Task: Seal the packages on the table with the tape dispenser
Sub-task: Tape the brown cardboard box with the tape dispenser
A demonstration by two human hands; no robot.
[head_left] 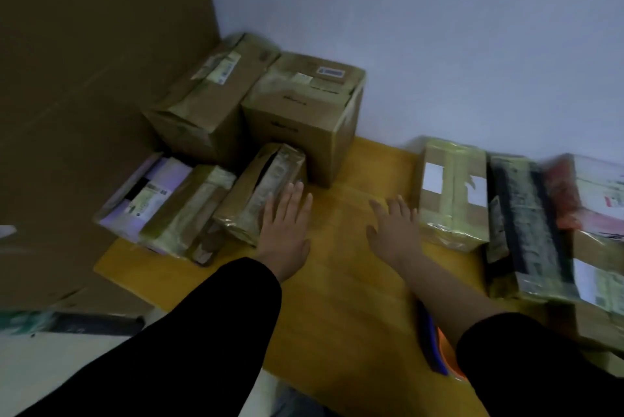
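Both my hands reach out flat over the yellow wooden table. My left hand has straight fingers and lies against the right side of a small taped cardboard package. My right hand is spread open just left of a taped brown package with a white label, holding nothing. A blue and orange object, possibly the tape dispenser, peeks out from under my right forearm, mostly hidden.
Two large cardboard boxes stand at the back against the wall. More wrapped parcels lie at left and at right. A tall cardboard sheet borders the left.
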